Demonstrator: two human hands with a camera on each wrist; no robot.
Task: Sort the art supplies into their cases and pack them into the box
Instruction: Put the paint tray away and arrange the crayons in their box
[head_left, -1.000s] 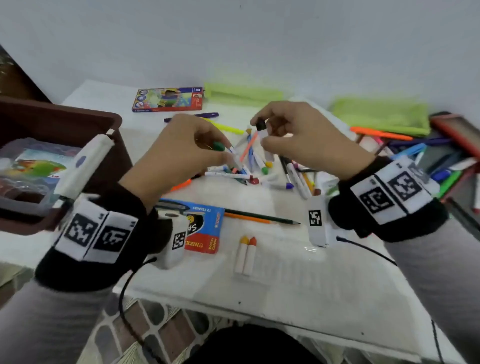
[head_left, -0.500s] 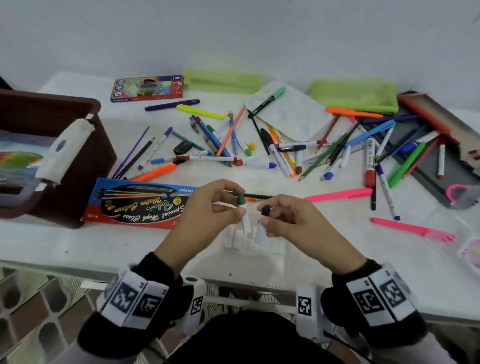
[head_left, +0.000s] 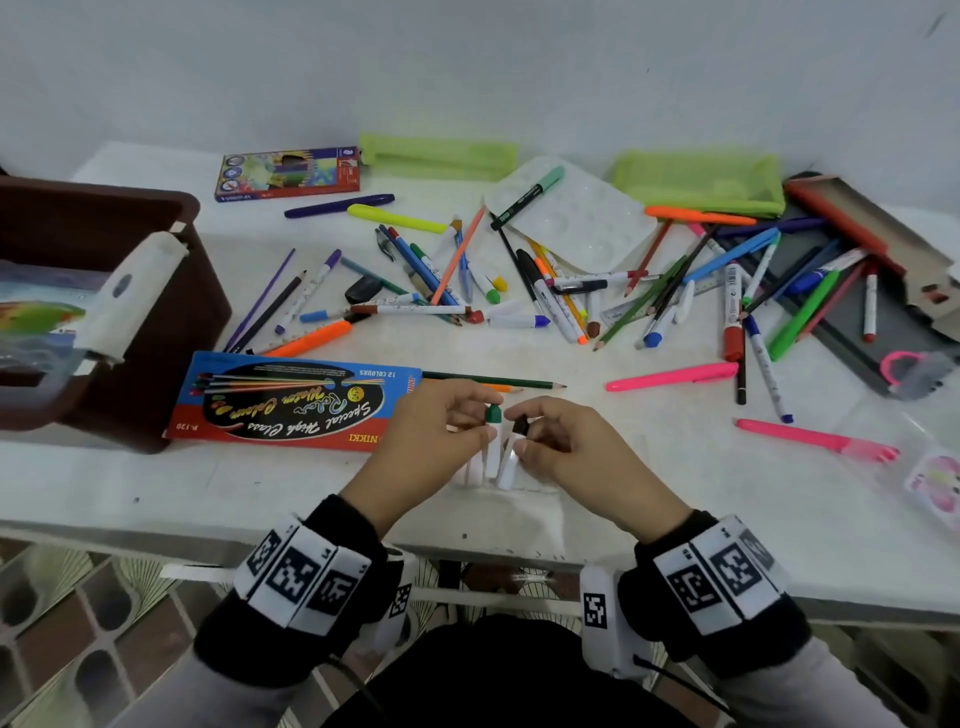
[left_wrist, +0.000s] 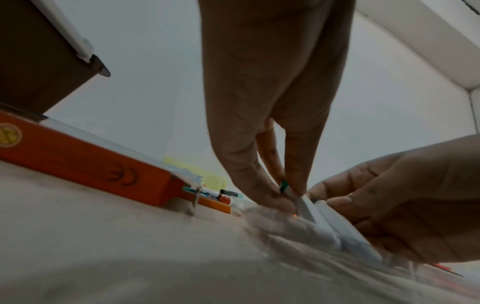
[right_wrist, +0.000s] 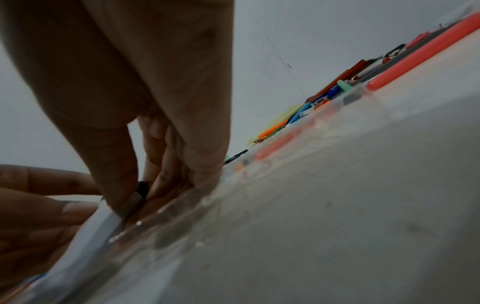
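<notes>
My left hand (head_left: 467, 423) pinches a short white tube with a green cap (head_left: 492, 434) near its top. Right beside it, my right hand (head_left: 524, 431) pinches a like white tube with a black cap (head_left: 511, 457). Both tubes slant down onto a clear plastic tray (head_left: 535, 483) at the table's near edge, where other white tubes lie. In the left wrist view my fingers hold the green-capped tube (left_wrist: 298, 202) over the tray (left_wrist: 298, 230). In the right wrist view the black-capped tube (right_wrist: 103, 222) sits under my thumb. A blue and red water-colour box (head_left: 291, 400) lies just left.
A brown box (head_left: 130, 322) with a white handle stands at the left. Several loose pens, markers and pencils (head_left: 519, 291) lie across the middle and right of the table. Two green pouches (head_left: 701, 182) and a coloured-pencil box (head_left: 288, 174) lie at the back. Pink highlighters (head_left: 670, 376) lie right.
Both hands came back from the pen pile to the table's near edge, each carrying its tube, and lowered them onto the clear tray. The head view has swung down and wider.
</notes>
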